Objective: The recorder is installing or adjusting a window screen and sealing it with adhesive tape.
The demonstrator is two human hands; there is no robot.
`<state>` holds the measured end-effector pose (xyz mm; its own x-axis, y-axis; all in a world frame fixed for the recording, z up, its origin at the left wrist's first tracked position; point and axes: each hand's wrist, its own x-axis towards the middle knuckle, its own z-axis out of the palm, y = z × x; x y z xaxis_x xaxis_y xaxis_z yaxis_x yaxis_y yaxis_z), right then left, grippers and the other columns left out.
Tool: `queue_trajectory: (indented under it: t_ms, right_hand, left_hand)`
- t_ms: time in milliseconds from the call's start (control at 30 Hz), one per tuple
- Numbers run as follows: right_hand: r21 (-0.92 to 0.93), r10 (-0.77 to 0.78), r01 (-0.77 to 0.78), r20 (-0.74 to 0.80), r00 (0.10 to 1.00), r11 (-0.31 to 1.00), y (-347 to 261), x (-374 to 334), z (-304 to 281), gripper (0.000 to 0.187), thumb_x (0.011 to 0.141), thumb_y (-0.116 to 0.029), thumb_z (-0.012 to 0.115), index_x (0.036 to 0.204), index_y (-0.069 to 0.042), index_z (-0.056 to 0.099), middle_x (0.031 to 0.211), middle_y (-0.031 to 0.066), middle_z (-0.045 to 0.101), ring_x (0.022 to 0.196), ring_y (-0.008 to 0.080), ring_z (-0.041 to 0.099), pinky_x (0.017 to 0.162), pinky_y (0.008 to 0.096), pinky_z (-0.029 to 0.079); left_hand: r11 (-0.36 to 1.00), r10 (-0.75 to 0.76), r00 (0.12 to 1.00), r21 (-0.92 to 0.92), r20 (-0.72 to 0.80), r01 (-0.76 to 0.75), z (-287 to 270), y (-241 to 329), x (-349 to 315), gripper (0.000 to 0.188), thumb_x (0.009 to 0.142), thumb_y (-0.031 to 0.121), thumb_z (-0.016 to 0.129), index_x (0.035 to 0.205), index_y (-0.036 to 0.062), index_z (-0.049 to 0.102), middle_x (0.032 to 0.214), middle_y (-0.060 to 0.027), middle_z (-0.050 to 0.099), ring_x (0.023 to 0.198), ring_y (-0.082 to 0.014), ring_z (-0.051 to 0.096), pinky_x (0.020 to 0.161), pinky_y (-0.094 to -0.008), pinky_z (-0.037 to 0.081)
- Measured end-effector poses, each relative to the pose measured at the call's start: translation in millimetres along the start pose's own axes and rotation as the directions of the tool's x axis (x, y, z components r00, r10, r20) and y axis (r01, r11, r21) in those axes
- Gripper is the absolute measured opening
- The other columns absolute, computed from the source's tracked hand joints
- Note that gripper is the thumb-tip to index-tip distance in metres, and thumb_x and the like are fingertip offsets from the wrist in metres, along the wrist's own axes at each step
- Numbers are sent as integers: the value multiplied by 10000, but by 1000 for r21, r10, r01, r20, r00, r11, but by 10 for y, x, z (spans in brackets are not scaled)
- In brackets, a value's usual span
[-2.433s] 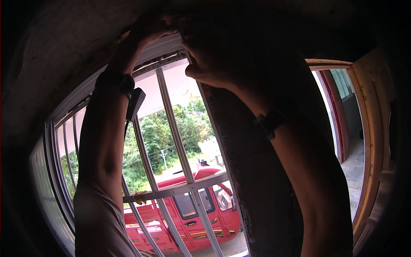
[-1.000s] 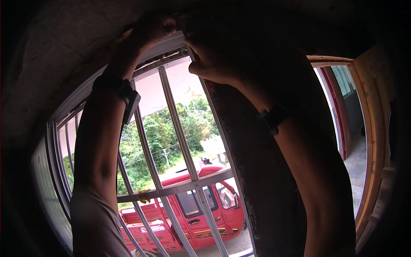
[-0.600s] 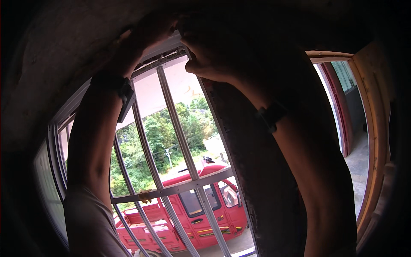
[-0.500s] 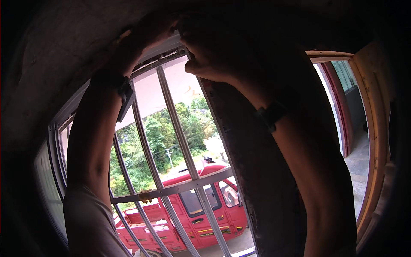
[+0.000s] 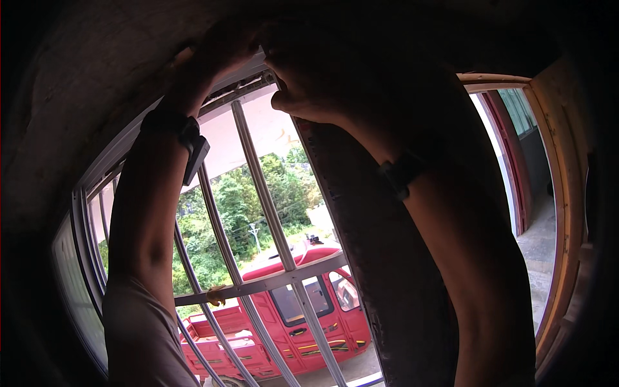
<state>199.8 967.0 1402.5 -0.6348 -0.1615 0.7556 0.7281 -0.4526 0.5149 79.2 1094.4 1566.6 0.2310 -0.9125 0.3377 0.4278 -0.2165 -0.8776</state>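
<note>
Both my arms reach up to the top corner of a barred window. My left hand is at the upper window frame, its fingers lost in deep shadow. Close beside it on the right, my right hand is at the corner where the frame meets the dark wall. Its fingers look curled in and its thumb points left; whatever they hold is too dark to make out. A dark band with a flat block is on my left wrist, and another dark band is on my right.
Metal bars and a crossbar with a small yellowish scrap tied on span the window. Outside stand a red cargo vehicle and green trees. A wooden door frame opens at the right; a dark wall lies between.
My left forearm has shifted slightly right against the window, and my right hand slightly left. The view has moved a little; both hands stay at the upper corner.
</note>
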Motion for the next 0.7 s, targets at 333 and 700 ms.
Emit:
queue_trajectory:
  t_ms: [333, 700]
  right_hand:
    - [-2, -12, 12, -6, 1000, 1000, -13, 2, -10, 244, 729, -112, 693, 849, 99, 718, 943, 271, 681, 956, 376, 680, 921, 435, 538]
    - [-18, -9, 8, -20, 1000, 1000, -9, -23, -16, 245, 721, -114, 692, 834, 102, 717, 942, 274, 679, 954, 377, 680, 919, 435, 539]
  left_hand:
    - [975, -207, 978, -81, 13, 207, -72, 2, -92, 250, 899, 199, 740, 1131, 105, 725, 974, -148, 737, 897, -312, 725, 798, -413, 576]
    - [986, -159, 985, 55, 65, 156, -33, 5, -14, 200, 927, 226, 703, 1105, 154, 760, 1022, -132, 750, 927, -317, 731, 813, -419, 580]
